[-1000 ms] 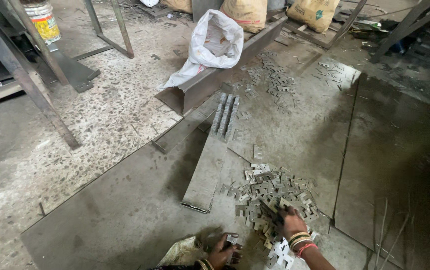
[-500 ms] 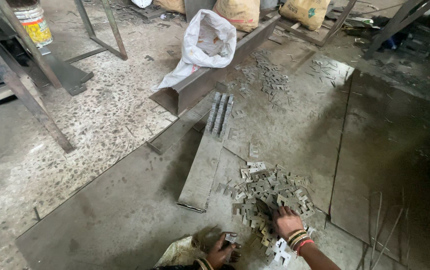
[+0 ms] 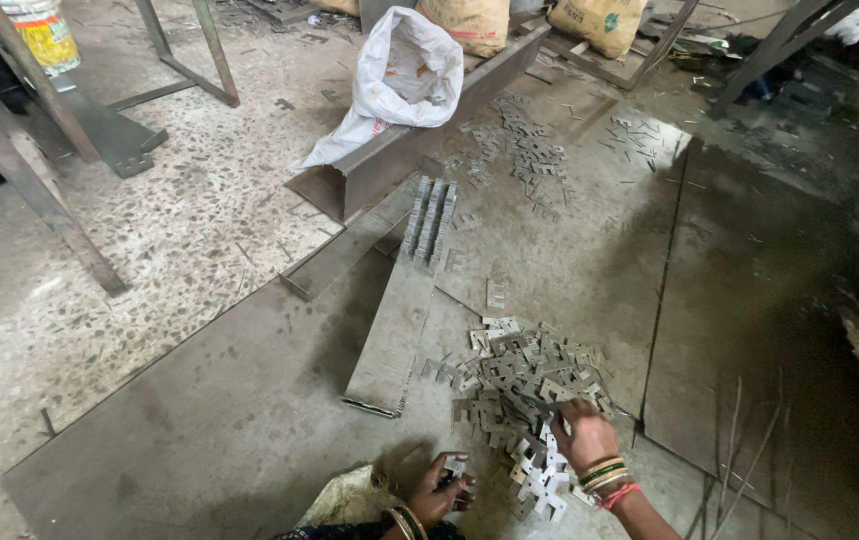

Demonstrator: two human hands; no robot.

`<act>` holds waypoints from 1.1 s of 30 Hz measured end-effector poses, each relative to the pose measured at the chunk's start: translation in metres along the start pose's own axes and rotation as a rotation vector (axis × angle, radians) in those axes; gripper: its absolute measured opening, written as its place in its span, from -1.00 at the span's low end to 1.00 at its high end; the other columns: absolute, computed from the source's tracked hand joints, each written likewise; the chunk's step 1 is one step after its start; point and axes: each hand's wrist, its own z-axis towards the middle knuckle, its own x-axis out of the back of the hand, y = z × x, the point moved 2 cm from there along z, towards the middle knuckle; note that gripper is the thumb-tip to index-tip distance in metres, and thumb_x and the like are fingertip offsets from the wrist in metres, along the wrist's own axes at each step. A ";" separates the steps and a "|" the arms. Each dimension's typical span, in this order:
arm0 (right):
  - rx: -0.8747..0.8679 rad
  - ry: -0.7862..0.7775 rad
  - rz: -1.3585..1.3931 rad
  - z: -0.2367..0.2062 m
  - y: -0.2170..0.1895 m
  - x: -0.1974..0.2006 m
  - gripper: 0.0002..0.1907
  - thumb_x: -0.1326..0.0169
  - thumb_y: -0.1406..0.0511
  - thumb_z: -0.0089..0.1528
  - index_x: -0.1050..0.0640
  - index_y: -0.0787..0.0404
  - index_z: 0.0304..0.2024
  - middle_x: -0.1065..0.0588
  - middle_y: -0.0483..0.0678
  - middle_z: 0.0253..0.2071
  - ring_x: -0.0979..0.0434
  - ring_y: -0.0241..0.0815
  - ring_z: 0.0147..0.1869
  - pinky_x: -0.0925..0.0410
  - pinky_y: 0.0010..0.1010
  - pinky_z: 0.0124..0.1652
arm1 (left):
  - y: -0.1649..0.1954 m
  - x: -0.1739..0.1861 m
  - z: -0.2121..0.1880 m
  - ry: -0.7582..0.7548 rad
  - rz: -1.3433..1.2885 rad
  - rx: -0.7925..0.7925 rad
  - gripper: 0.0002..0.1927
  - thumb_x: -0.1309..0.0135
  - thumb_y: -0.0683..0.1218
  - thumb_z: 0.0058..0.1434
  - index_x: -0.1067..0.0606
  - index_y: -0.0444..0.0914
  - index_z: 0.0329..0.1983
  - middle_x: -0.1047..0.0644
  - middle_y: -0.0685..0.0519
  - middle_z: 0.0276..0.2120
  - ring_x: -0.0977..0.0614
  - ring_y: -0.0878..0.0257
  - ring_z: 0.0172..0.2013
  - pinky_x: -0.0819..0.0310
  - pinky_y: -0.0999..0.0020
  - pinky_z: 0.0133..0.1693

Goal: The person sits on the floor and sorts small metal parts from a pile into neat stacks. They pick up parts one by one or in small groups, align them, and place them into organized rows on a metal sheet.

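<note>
speckled concrete floor (image 3: 180, 250) fills the left of a dim workshop, and large grey steel sheets (image 3: 570, 230) lie flat over its middle and right, one seam running down between two of them; dark angle-iron frame legs (image 3: 40, 190) stand at the left edge and more frames cross the top right corner. on the sheets a long narrow metal strip (image 3: 395, 330) lies lengthwise, with a neat row of stacked small plates (image 3: 430, 220) at its far end, and beyond it a heavy steel channel (image 3: 400, 150) carries a slumped white woven sack (image 3: 400, 75), open at the mouth. two tan filled sacks (image 3: 540, 20) with dark print sit at the top, and a yellow-labelled bucket (image 3: 40, 30) stands at the top left. small notched metal pieces (image 3: 520, 375) are heaped near the bottom centre, with thinner scatters further up the sheets. the right hand (image 3: 585, 435), bangles at the wrist, rests fingers-down on the near edge of the heap, curled over some pieces, though whether it grips any i cannot tell; the left hand (image 3: 440, 490) is closed around a few pieces, just beside the heap
</note>
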 end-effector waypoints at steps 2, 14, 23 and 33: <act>-0.083 0.018 0.162 0.005 0.009 0.001 -0.74 -0.18 0.26 0.13 -0.66 0.18 -0.14 -0.64 0.07 -0.19 -0.68 0.04 -0.14 -0.54 -0.19 -0.10 | -0.001 -0.002 0.002 0.022 -0.024 -0.007 -0.50 0.00 -0.26 0.35 -0.31 -0.05 0.32 -0.59 -0.01 -0.12 -0.68 0.17 -0.28 -0.68 0.21 -0.24; -0.589 -0.149 1.406 0.023 0.028 -0.016 -0.83 -0.13 0.41 0.23 -0.57 0.46 -0.20 -0.60 0.08 -0.31 -0.61 -0.08 -0.33 -0.54 -0.23 -0.25 | 0.004 0.004 0.019 0.255 0.236 -0.287 -0.73 -0.27 -0.01 0.26 -0.64 -0.30 -0.15 -0.65 0.09 -0.30 -0.61 0.36 -0.30 -0.52 0.41 -0.21; -0.571 -0.370 1.330 0.008 -0.011 0.024 -0.80 -0.17 0.38 0.23 -0.59 0.44 -0.17 -0.58 0.06 -0.33 -0.63 -0.11 -0.30 -0.60 -0.20 -0.21 | 0.042 -0.050 0.048 0.294 0.105 -0.168 -0.55 -0.44 -0.02 0.02 -0.57 -0.30 -0.08 -0.71 0.03 -0.21 -0.72 0.26 -0.13 -0.54 0.41 0.02; -0.750 -0.200 1.476 -0.011 -0.017 0.022 -0.76 -0.12 0.44 0.20 -0.55 0.28 -0.07 -0.63 0.08 -0.19 -0.68 -0.06 -0.20 -0.58 -0.24 -0.16 | 0.015 -0.025 0.043 0.282 -0.005 -0.201 -0.66 -0.41 -0.18 -0.05 -0.61 -0.33 -0.20 -0.70 -0.07 -0.25 -0.72 0.19 -0.23 -0.61 0.32 -0.11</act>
